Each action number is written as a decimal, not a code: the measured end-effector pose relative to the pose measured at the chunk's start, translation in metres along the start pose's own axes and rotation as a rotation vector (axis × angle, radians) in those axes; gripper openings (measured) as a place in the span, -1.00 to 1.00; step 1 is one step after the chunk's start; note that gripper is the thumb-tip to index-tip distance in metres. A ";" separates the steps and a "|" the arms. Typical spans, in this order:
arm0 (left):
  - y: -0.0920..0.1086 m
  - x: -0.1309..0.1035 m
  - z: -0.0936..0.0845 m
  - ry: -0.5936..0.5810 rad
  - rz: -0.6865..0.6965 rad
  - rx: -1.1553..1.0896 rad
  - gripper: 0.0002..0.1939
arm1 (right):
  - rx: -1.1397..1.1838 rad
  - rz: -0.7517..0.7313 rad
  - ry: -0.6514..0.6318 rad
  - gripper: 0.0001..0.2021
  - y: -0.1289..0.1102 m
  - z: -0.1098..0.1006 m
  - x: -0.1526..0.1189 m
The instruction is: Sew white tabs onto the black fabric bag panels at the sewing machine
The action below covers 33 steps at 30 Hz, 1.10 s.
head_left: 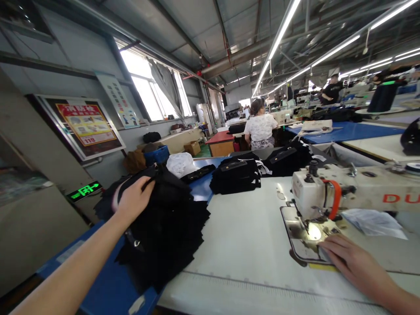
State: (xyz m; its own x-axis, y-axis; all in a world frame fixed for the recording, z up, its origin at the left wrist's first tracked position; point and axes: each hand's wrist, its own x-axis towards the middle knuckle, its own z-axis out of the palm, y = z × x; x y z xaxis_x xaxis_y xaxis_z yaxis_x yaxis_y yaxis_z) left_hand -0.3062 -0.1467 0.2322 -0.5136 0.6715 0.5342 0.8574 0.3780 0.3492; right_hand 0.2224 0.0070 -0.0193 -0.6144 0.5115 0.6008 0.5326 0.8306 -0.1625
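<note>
My left hand is closed on the upper edge of a piece of black fabric, on top of a large pile of black fabric pieces at the left edge of the sewing table. My right hand rests beside the needle plate of a white sewing machine, its fingers together near the lit needle area. Whether anything small lies under those fingertips is hidden. No fabric shows under the needle.
Black stacks with white strips lie at the table's back. Behind them a person in a white top faces away. A white plastic bag sits behind the pile. Clear film lies under the machine arm.
</note>
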 end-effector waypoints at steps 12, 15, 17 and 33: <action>0.047 -0.013 0.039 -0.221 0.080 -0.111 -0.83 | 0.031 0.047 -0.036 -0.64 -0.002 -0.002 0.000; 0.030 -0.027 0.029 -0.335 -0.014 -0.306 -0.79 | 0.013 0.035 -0.030 -0.62 0.000 0.000 -0.002; 0.022 -0.039 0.028 -0.413 -0.064 -0.425 -0.74 | 0.006 0.021 -0.020 -0.61 0.001 0.001 -0.002; 0.111 -0.044 0.072 -0.138 0.195 -0.208 -0.85 | 0.156 0.042 -0.008 -0.72 -0.025 -0.016 0.012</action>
State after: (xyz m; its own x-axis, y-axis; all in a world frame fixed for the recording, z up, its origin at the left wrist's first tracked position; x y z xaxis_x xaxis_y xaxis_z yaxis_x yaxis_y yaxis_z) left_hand -0.1865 -0.0878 0.1919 -0.3190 0.8041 0.5017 0.9068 0.1049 0.4084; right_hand 0.2108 -0.0108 0.0048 -0.5988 0.5476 0.5845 0.4614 0.8323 -0.3071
